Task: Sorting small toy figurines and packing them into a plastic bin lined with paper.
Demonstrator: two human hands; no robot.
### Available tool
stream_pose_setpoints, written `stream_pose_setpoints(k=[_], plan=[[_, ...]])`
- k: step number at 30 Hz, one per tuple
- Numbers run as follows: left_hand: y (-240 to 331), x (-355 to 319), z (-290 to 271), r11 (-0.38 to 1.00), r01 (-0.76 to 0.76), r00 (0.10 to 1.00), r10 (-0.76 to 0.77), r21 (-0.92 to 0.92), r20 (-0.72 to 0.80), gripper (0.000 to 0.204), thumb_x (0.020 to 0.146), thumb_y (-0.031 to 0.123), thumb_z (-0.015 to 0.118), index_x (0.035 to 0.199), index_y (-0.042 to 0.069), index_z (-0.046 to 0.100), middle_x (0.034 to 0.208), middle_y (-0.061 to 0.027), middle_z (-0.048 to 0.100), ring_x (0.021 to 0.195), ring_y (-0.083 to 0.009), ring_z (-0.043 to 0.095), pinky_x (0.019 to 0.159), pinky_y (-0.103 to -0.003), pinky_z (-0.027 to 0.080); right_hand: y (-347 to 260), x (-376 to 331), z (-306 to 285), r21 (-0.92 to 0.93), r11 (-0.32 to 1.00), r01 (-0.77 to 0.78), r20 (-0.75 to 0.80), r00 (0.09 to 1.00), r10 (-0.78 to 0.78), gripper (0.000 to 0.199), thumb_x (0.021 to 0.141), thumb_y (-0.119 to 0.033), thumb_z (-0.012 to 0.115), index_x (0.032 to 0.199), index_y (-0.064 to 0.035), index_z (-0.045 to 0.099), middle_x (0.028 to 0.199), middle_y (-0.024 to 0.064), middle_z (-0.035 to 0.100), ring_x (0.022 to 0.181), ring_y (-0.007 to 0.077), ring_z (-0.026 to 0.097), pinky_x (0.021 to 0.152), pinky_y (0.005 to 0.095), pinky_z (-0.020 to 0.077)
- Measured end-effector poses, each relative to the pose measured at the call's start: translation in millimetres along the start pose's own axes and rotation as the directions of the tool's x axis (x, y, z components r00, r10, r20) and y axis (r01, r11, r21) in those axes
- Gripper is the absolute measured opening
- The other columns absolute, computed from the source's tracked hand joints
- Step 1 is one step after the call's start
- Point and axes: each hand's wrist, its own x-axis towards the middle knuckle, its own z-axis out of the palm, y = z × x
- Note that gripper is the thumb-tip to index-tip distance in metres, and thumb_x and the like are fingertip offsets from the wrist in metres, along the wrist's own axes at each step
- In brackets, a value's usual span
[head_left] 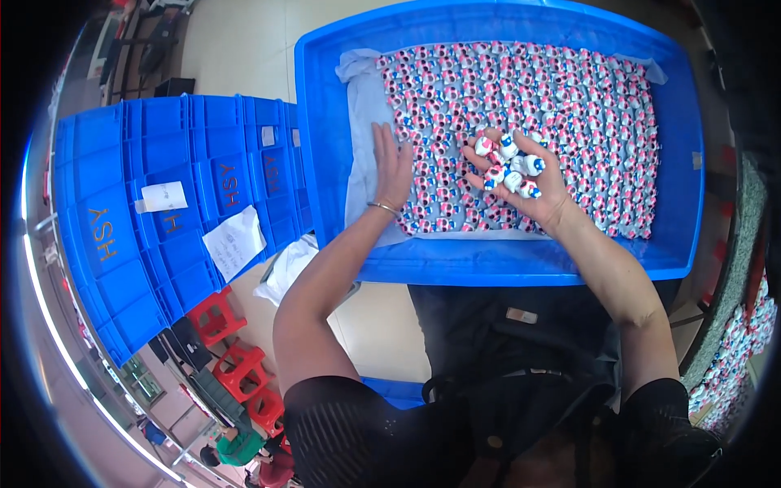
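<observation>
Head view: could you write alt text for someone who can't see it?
A person's right hand cups small white, pink and blue pieces above a blue bin holding rows of similar ones. The open left hand is at the rows' left edge, and stacked blue crates stand farther left.

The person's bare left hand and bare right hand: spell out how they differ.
The left hand shows nothing in its grasp; the right hand holds several small white, pink and blue figurines. The left hand has its fingers extended; the right hand is cupped, palm up. The left hand has a thin metallic bangle at its wrist; the right hand has none. Both are over the blue plastic tub.
</observation>
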Motion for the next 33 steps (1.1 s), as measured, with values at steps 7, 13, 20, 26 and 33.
stream_pose_setpoints(k=[7, 13, 20, 26, 33], plan=[[7, -8, -15, 0.995, 0.102, 0.995, -0.102, -0.009, 0.003, 0.070, 0.095, 0.039, 0.037, 0.143, -0.005, 0.012, 0.149, -0.0283, -0.001, 0.140, -0.0369, 0.002, 0.112, -0.044, 0.006, 5, 3, 3, -0.021, 1.000, 0.001, -0.018, 1.000, -0.002, 0.031, 0.092, -0.027, 0.050, 0.109, -0.0014, 0.055, 0.122, 0.0213, 0.051, 0.119, 0.0342, 0.049, 0.095, 0.0546, 0.0435], [2, -47, -24, 0.989, 0.049, 0.982, -0.074, 0.139, 0.176, 0.069, 0.093, 0.038, 0.043, 0.143, -0.001, 0.016, 0.147, -0.0316, 0.005, 0.137, -0.0449, 0.005, 0.111, -0.046, 0.011, 5, 3, 2, -0.032, 0.999, 0.007, -0.043, 0.999, -0.008, 0.034, 0.091, -0.027, 0.050, 0.113, -0.0011, 0.054, 0.123, 0.0221, 0.050, 0.117, 0.0338, 0.051, 0.092, 0.0544, 0.0458], [-28, -48, 2, 0.979, 0.181, 0.958, -0.196, 0.092, 0.207, 0.079, 0.088, 0.044, 0.051, 0.145, 0.005, 0.011, 0.145, -0.0330, 0.005, 0.136, -0.0463, 0.004, 0.111, -0.049, 0.008, 9, 0, 7, 0.020, 1.000, -0.017, 0.017, 1.000, 0.017, 0.038, 0.091, -0.027, 0.051, 0.118, 0.0009, 0.052, 0.118, 0.0222, 0.054, 0.119, 0.0364, 0.049, 0.097, 0.0563, 0.0401], [-4, -53, -18, 0.966, 0.129, 0.988, -0.145, 0.223, 0.058, 0.077, 0.084, 0.036, 0.060, 0.143, 0.005, 0.020, 0.145, -0.0282, 0.011, 0.136, -0.0428, 0.010, 0.111, -0.045, 0.012, 11, 7, 11, 0.012, 0.999, -0.038, 0.060, 0.997, 0.037, 0.037, 0.091, -0.028, 0.051, 0.117, -0.0021, 0.053, 0.122, 0.0196, 0.053, 0.116, 0.0342, 0.051, 0.097, 0.0544, 0.0409], [152, 0, -53, 0.809, -0.587, 0.798, 0.567, 0.047, 0.206, 0.038, 0.072, 0.005, 0.068, 0.109, 0.007, 0.059, 0.103, -0.0125, 0.055, 0.097, -0.0311, 0.053, 0.085, -0.038, 0.044, 6, 2, 16, -0.152, 0.988, -0.035, 0.048, 0.998, 0.043, 0.034, 0.090, -0.033, 0.051, 0.108, -0.0055, 0.059, 0.107, 0.0132, 0.062, 0.099, 0.0268, 0.061, 0.085, 0.0475, 0.0515]])
